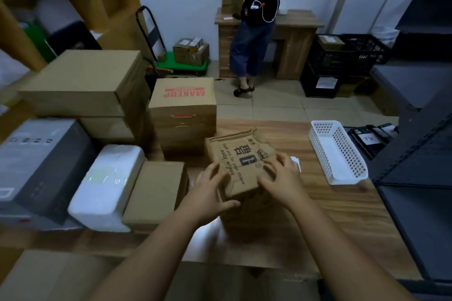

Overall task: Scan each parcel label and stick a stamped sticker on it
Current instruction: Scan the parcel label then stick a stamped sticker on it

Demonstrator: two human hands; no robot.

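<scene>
Box [241, 166], printed "baby wipes", is sitting mid-table [342, 215], both hands gripping it: left hand [210, 193] curling round its left edge, right hand [281, 178] clamping its right.

Both bare forearms reach forward and converge, the left hand [210, 189] with fingers spread and thumb hooked low toward the right, the right hand [281, 177] just beside it, palm down, its fingers curled and splayed forward and thumb angled toward the left.
</scene>
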